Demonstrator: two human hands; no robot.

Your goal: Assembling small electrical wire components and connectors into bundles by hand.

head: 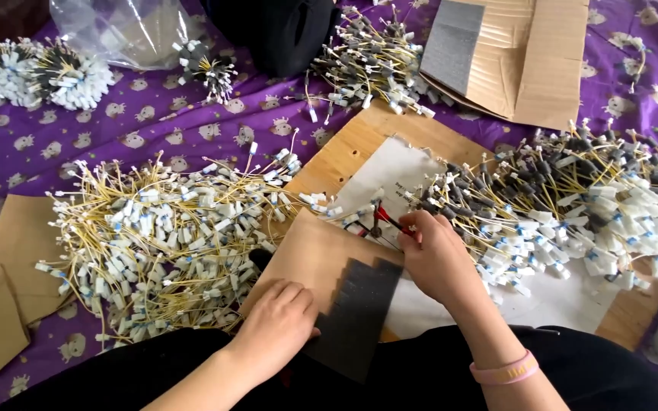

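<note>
1. L hand [277, 323]: palm down, fingers curled loosely, pressing on a brown cardboard piece [315, 255] w/ a dark grey foam pad [359, 316] stuck on it; grips nothing.
2. R hand [437, 255]: fingers pinched on a red-handled tool [384, 219], tip over a white sheet [390, 179] on a wooden board [352, 144]. Pink wristband [506, 371] on R wrist.
3. Tool sits just past the cardboard's far edge, btwn 2 wire heaps.
4. Left heap [161, 243]: yellow wires w/ white tags, on purple cloth [154, 122].
5. Right heap [573, 213]: same wires plus grey sleeves, touching R hand.
6. Far side: bundled wires [39, 72], clear bag [127, 30], folded cardboard [527, 61].
</note>
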